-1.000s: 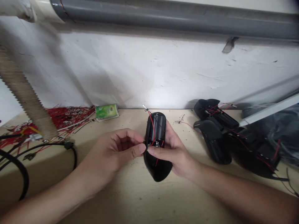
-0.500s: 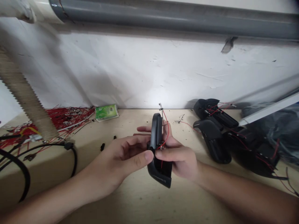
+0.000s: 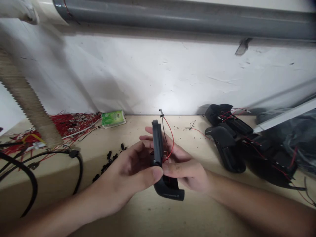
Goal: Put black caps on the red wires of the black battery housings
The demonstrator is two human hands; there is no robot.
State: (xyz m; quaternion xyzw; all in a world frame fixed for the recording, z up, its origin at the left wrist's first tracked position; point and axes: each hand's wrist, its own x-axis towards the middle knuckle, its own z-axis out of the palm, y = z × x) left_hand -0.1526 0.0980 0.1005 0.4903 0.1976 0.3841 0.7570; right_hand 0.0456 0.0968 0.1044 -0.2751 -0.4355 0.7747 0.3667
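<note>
Two bare hands hold one black plastic housing (image 3: pixel 157 141) upright above the middle of the pale wooden worktop (image 3: pixel 148 217), and the pictures do not show whether its curved lower end touches the surface. The left hand (image 3: pixel 130 168) comes in from the lower left and clasps the narrow upper part, its thumb (image 3: pixel 157 173) pressed across the front. The right hand (image 3: pixel 184 168) comes in from the lower right and grasps the same part, its fingers (image 3: pixel 148 129) passing behind and its thumb (image 3: pixel 168 169) meeting the left thumb at the front. A red wire (image 3: pixel 172 141) and a black wire (image 3: pixel 163 130) rise from the housing, ending at a small metal terminal (image 3: pixel 161 112) near the back edge of the worktop.

Just left of the left hand lie scattered small black pieces (image 3: pixel 108 161). Toward the back left corner sits a tangle of red wires (image 3: pixel 71 123), with a green packet (image 3: pixel 113 118) beside it. A black cable (image 3: pixel 74 153) curves along the left edge. Several more black housings (image 3: pixel 225 148), trailing red wires, are grouped toward the right side, against a dark plastic bag (image 3: pixel 283 141)
</note>
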